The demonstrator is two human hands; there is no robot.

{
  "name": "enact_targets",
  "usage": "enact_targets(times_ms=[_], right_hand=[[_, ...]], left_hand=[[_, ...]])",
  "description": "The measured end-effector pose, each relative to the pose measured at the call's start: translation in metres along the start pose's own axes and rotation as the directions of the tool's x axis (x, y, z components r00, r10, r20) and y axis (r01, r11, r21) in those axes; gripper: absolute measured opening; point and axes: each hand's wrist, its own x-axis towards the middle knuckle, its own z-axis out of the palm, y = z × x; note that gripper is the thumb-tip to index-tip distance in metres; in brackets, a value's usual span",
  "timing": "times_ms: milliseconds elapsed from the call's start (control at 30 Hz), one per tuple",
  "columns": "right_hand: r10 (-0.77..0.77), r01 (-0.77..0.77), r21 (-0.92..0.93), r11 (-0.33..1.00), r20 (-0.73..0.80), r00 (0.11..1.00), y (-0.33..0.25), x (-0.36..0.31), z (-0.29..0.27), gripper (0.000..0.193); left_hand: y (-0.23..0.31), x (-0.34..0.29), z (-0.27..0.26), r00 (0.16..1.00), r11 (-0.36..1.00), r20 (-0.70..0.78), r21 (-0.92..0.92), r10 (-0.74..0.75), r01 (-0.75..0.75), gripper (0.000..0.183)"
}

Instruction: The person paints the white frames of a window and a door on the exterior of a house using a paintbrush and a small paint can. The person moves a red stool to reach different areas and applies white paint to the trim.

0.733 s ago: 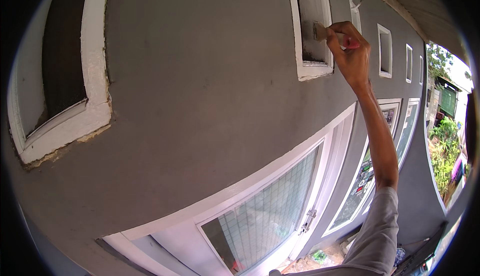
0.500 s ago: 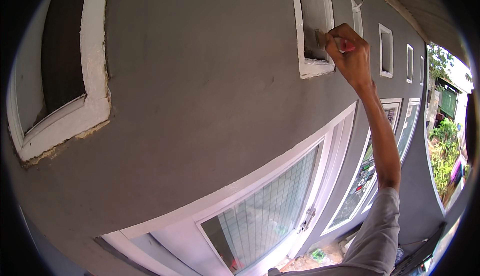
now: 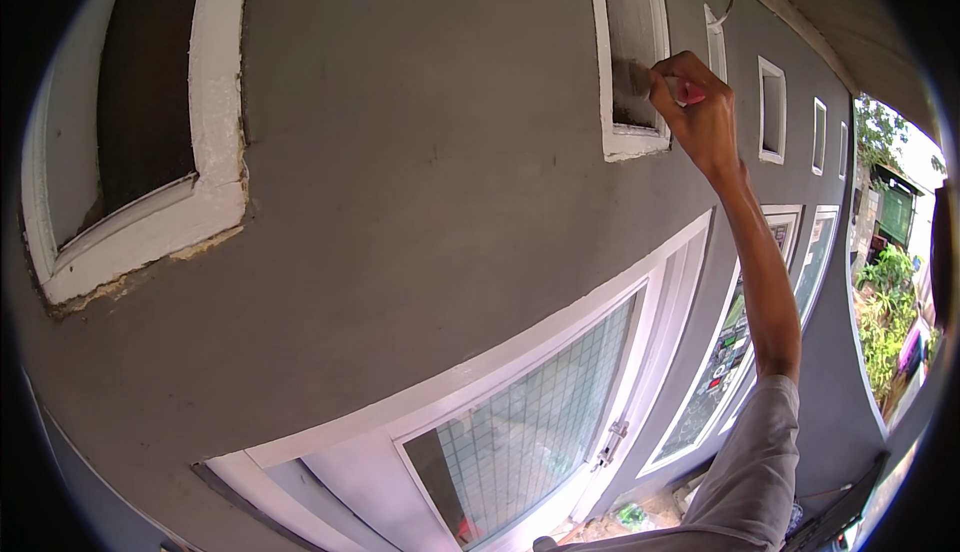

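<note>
My right hand is raised at the upper right, its fingers closed round a paintbrush with a red handle end. The blurred brush head reaches into a small recessed window opening. White framing borders that opening, and its inner surface is dark and smudged towards the bottom. My right forearm stretches up from a grey sleeve. My left hand is out of view.
A larger white-framed opening with rough lower edges is at the left of the grey wall. Below stands a white glazed door with a metal latch. Smaller openings continue right under a roof overhang. Plants grow beyond.
The view has shifted slightly, so the left opening appears farther right. My right hand keeps its grip at the same window, and the brush head is now more blurred and slightly left.
</note>
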Motion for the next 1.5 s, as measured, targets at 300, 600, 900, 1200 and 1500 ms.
enact_targets(times_ms=[300,600,900,1200,1500], right_hand=[[0.050,-0.051,-0.062,0.997,-0.019,0.999,0.003,0.033,-0.005,0.021],[-0.102,0.085,-0.135,0.987,-0.122,0.987,0.046,0.095,0.012,0.027],[-0.193,0.172,-0.182,0.968,-0.110,0.975,0.057,0.127,0.010,0.021],[-0.475,0.498,-0.415,0.761,0.166,0.864,0.030,0.091,0.006,0.017],[-0.379,0.422,-0.566,0.708,0.199,0.904,0.038,0.097,0.041,0.013]], left_hand=[[0.007,-0.005,0.039,1.000,1.000,0.026,-0.013,0.002,-0.002,0.036],[0.008,-0.019,0.082,0.999,0.999,0.037,-0.050,0.020,-0.018,0.037],[0.020,-0.029,0.125,0.998,0.997,0.050,-0.080,0.028,-0.024,0.039],[0.031,-0.027,0.166,0.999,0.996,0.051,-0.084,0.014,-0.010,0.040],[0.012,-0.016,0.128,0.999,0.996,0.052,-0.090,0.007,-0.003,0.041]])
